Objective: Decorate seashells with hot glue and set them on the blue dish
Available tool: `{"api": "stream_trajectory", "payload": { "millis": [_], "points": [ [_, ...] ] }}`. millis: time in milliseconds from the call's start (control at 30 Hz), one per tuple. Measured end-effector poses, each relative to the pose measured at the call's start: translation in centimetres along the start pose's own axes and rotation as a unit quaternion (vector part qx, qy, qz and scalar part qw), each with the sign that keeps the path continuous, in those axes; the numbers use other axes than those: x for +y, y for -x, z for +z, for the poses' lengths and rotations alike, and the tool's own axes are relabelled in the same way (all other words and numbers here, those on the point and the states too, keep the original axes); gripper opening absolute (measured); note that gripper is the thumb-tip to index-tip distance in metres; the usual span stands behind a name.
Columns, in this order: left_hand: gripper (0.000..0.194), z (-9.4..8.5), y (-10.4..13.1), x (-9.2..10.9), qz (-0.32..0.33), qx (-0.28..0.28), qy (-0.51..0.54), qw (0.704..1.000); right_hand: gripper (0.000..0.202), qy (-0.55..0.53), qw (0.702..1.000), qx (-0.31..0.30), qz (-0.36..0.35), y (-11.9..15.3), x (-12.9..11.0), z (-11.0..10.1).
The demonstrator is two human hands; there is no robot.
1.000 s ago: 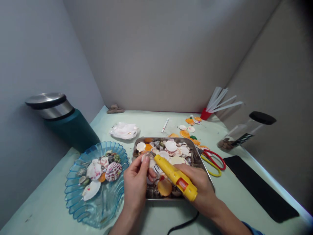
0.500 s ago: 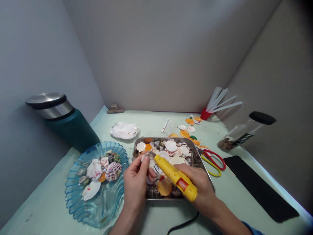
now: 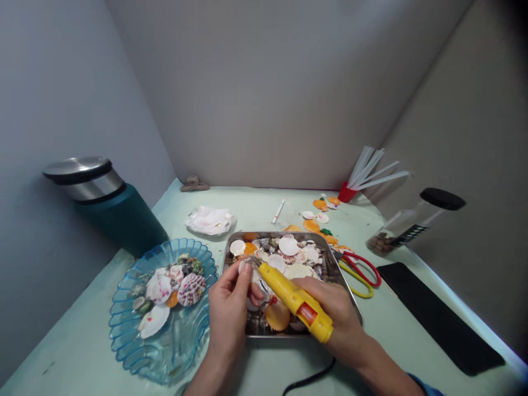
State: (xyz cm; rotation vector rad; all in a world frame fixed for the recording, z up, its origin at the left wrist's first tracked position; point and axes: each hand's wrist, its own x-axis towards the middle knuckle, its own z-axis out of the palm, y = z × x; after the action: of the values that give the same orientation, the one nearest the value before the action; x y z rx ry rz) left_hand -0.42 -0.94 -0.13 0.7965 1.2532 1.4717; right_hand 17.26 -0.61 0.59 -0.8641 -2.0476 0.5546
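Over the near part of a metal tray (image 3: pixel 357 308), my left hand (image 3: pixel 231 302) pinches a small pale shell (image 3: pixel 243 267) between thumb and fingers; much of the shell is hidden. My right hand (image 3: pixel 336 311) is wrapped round a yellow hot glue gun (image 3: pixel 284 289) with a reddish switch window. Its metal tip meets or nearly meets the pale shell; I cannot tell whether they touch. Beneath both hands the tray holds many shells, among them a white round shell (image 3: pixel 288 246) and an orange scallop shell (image 3: pixel 278 315).
A blue scalloped dish (image 3: pixel 177 357) with shells stands left, beside a teal bottle (image 3: pixel 124 217). Behind lie a white plastic packet (image 3: pixel 209 220) and a marker (image 3: pixel 278 211). Right are scissors (image 3: pixel 361 269), a clear jar (image 3: pixel 396 231), a red cup (image 3: pixel 347 192) with sticks and a black strip (image 3: pixel 437 316).
The glue gun's front end has shifted very slightly left towards the pinched shell. My left hand keeps its place, and the other things have not moved.
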Motion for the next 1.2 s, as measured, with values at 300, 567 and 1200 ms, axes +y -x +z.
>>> {"api": "stream_trajectory", "payload": {
  "millis": [300, 567, 1200],
  "points": [
    [0.032, 0.01, 0.00, 0.15, -0.003, -0.006, -0.002, 1.000, 0.016, 0.004, 1.000, -0.006, 0.009, 0.12, 0.04, 0.02],
    [0.033, 0.07, -0.04, 0.27, 0.002, -0.001, -0.003, 1.000, 0.021, 0.006, 1.000, -0.002, 0.017, -0.05, -0.21, -0.04],
    [0.035, -0.04, -0.14, -0.09, 0.006, 0.002, -0.002, 1.000, 0.020, 0.008, 1.000, 0.020, 0.000, 0.02, -0.08, 0.05]
  ]
}}
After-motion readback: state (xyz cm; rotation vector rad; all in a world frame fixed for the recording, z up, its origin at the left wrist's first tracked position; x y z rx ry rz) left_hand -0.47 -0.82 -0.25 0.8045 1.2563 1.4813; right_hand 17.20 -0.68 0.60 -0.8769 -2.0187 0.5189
